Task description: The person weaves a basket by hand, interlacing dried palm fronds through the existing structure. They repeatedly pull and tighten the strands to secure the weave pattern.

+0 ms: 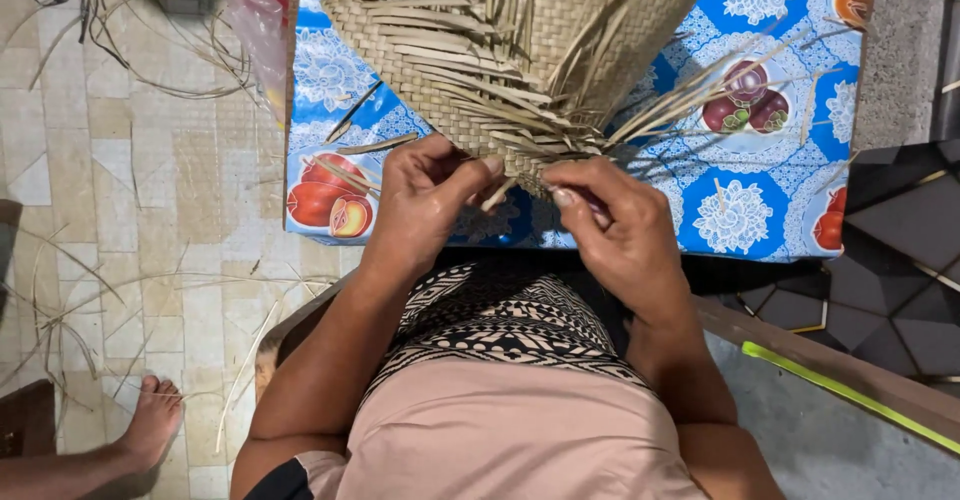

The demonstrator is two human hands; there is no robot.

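Note:
A half-woven mat of tan straw strips [520, 40] lies on a table under a blue cloth with fruit and white flower prints [760, 210]. Loose strip ends stick out along the mat's near corner. My left hand [425, 200] pinches one loose strip [497, 193] between thumb and fingers at that corner. My right hand [620, 225] grips strips on the other side of the same corner, fingers curled. Both hands almost touch at the mat's tip.
Loose straw strips [120, 290] lie scattered on the tiled floor at the left. Another person's bare foot [152, 420] rests at the lower left. A pink plastic bag [255, 10] hangs by the table's left edge. A wooden bench edge [830, 365] runs at the right.

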